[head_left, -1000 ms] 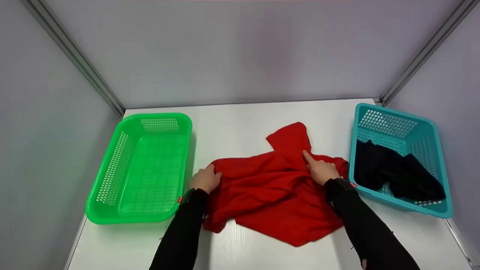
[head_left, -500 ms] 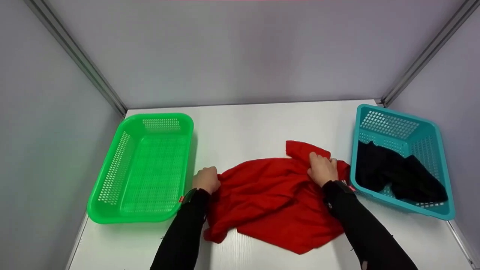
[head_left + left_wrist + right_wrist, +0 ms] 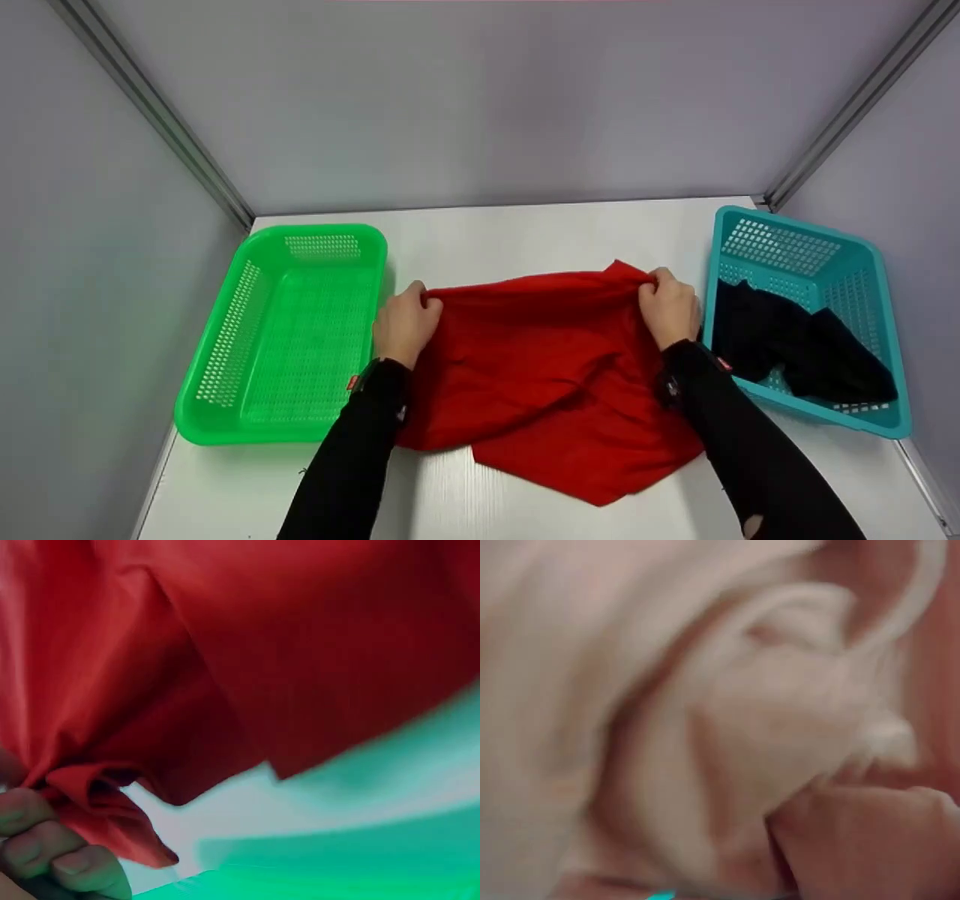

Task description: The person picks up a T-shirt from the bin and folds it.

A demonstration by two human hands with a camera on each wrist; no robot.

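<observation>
A red shirt (image 3: 540,360) is stretched between my two hands in the head view, its upper edge drawn nearly straight and its lower part spread toward the table's front. At its upper left corner, my left hand (image 3: 407,324) grips the cloth; the left wrist view shows the fingers (image 3: 49,844) curled against a bunched fold. My right hand (image 3: 670,309) pinches the upper right corner, where a small peak of fabric stands beside the thumb. Blurred pale folds of cloth (image 3: 772,712) fill most of the right wrist view.
Left of the shirt stands a green basket (image 3: 381,300), close beside my left hand. A teal basket (image 3: 874,300) on the right holds black clothing (image 3: 795,341). Grey panels enclose the white table (image 3: 465,247) at the back and sides.
Both hands have risen away from my body with the shirt's upper edge, pulling it taut. My right hand has gathered in the sleeve-like flap that stuck out, then shifted right.
</observation>
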